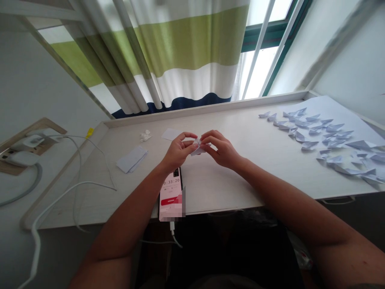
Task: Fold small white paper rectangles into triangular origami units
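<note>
Between both hands, above the middle of the white desk (228, 188), is a small piece of folded white paper (197, 149). My left hand (180, 150) pinches its left side between thumb and fingers. From the right, my right hand (219, 148) grips the same paper, its fingers bent over the upper edge and partly hiding the folds. A stack of white paper sheets (132, 159) lies to the left of my left hand. Just behind that hand, a single white sheet (172, 133) rests flat on the desk.
Several folded paper boats (309, 145) cover the desk's right side. A phone (171, 196) showing a timer lies at the front edge, its cable plugged in. Crumpled paper (145, 135) sits at the back left. White cables (81, 182) run from a power strip (27, 148).
</note>
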The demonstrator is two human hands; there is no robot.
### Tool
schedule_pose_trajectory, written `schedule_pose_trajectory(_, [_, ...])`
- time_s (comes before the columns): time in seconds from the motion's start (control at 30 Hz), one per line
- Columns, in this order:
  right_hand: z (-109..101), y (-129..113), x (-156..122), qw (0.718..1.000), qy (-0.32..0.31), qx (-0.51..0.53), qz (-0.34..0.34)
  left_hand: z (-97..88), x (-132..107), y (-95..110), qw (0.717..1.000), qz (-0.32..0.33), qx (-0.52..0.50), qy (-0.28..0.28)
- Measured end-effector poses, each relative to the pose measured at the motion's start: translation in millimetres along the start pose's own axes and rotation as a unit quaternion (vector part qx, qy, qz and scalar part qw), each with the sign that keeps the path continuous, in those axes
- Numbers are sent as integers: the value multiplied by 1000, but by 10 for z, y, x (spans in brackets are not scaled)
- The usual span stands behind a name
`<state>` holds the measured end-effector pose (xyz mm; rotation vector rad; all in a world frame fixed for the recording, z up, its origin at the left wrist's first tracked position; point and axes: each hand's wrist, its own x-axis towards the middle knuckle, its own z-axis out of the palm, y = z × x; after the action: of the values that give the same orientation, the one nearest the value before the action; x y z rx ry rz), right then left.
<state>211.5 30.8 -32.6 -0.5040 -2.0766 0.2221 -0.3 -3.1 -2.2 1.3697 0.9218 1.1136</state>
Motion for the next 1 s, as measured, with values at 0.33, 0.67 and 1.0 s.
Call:
schedule_pose_trajectory(0.33, [-77, 78, -21, 998, -34, -8, -50, -119, 12, 35, 997, -69, -36, -3])
schedule_pose_trajectory(0.67, [-71, 32, 9, 998, -34, 44, 9, -95, 13, 11, 998, -58, -31, -17])
schedule_pose_trajectory(1.0, [-55, -16, 23, 992, 3, 79, 97, -6, -9, -45, 994, 51, 85, -48])
